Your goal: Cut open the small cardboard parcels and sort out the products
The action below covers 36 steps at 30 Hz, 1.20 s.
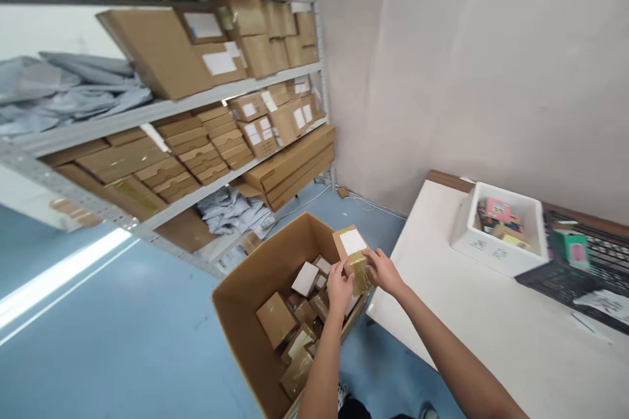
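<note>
Both my hands hold one small taped cardboard parcel [352,254] with a white label on top, over the far right corner of a large open carton [246,288]. My left hand [340,287] grips its near left side with the fingers curled. On the parcel's right side my right hand [382,271] pinches it. The carton stands on the blue floor and holds several similar small parcels [295,321], some with white labels.
A white table [491,327] stands to the right, its corner beside the carton. On it are a white bin [501,229] of small packets and a black crate [594,268]. Metal shelving [162,111] with flat cardboard boxes and grey mailers fills the left. Blue floor [122,353] lies in front.
</note>
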Each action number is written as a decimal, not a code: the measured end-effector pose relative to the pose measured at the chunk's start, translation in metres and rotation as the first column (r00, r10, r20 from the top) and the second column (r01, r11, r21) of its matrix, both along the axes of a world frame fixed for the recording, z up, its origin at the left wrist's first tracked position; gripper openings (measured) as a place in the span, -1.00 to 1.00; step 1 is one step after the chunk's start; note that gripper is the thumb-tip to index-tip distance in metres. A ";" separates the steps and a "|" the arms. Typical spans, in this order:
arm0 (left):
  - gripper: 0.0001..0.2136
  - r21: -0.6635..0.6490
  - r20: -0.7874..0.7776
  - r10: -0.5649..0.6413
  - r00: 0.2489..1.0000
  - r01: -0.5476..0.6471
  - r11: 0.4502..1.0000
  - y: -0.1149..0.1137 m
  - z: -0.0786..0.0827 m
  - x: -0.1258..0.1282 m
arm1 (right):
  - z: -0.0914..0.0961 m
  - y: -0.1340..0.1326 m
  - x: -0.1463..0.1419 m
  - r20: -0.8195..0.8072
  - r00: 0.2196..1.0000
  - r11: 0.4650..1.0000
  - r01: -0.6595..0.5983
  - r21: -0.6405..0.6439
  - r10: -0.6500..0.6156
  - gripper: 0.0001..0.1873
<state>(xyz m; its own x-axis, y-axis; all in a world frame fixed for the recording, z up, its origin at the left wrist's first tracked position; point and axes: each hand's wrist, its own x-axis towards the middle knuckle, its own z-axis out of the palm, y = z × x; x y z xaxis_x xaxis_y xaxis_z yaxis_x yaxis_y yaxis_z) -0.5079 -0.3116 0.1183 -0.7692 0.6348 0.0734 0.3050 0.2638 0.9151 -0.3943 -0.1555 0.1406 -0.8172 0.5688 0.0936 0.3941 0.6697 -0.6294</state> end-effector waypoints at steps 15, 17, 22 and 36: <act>-0.37 -0.130 0.194 -0.688 0.699 0.714 0.688 0.227 -0.043 0.368 | -0.076 0.116 0.427 0.028 0.747 0.725 0.652 -0.223 -0.664 -0.37; -0.33 -0.231 0.271 -0.739 0.616 0.787 0.572 0.222 -0.067 0.394 | -0.099 0.109 0.458 0.232 0.722 0.673 0.691 -0.263 -0.652 -0.23; -0.36 -0.339 0.191 -0.808 0.557 0.810 0.478 0.200 -0.102 0.421 | -0.139 0.087 0.496 0.317 0.753 0.700 0.656 -0.283 -0.577 -0.11; 0.19 -0.813 0.129 -0.976 0.175 0.582 -0.004 0.348 -0.050 0.393 | -0.094 0.107 0.492 0.409 0.672 0.618 0.736 -0.277 -0.617 -0.13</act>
